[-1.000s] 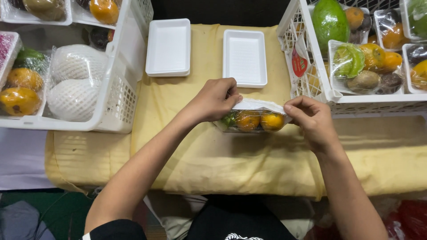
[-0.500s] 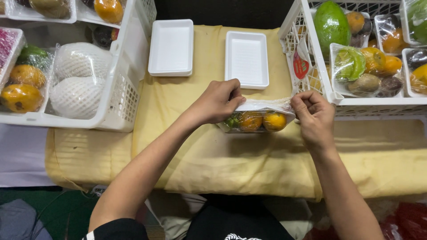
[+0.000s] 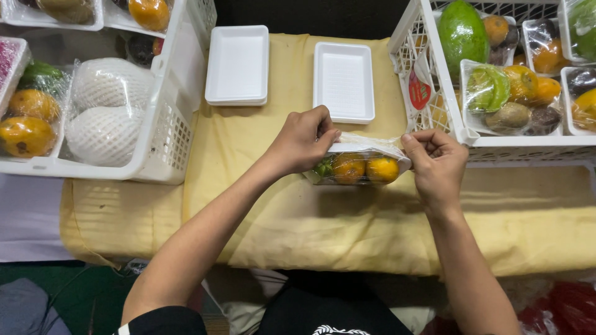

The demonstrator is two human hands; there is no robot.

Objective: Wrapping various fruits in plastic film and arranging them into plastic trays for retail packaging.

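A small tray of fruit (image 3: 357,166) wrapped in clear film stands tilted on its edge on the yellow cloth (image 3: 298,217). It holds two orange fruits and something green. My left hand (image 3: 302,139) grips its left end and top edge. My right hand (image 3: 436,162) pinches the film at its right end. Both hands hold the pack between them, just in front of an empty white foam tray (image 3: 343,81).
A stack of empty white foam trays (image 3: 237,64) lies at the back left. A white crate (image 3: 164,124) at left holds netted fruit and wrapped packs. Another white crate (image 3: 472,139) at right holds several wrapped fruit packs.
Both hands stay on the fruit pack. My right hand has shifted slightly and pulled the film at the right end; the pack has barely moved.
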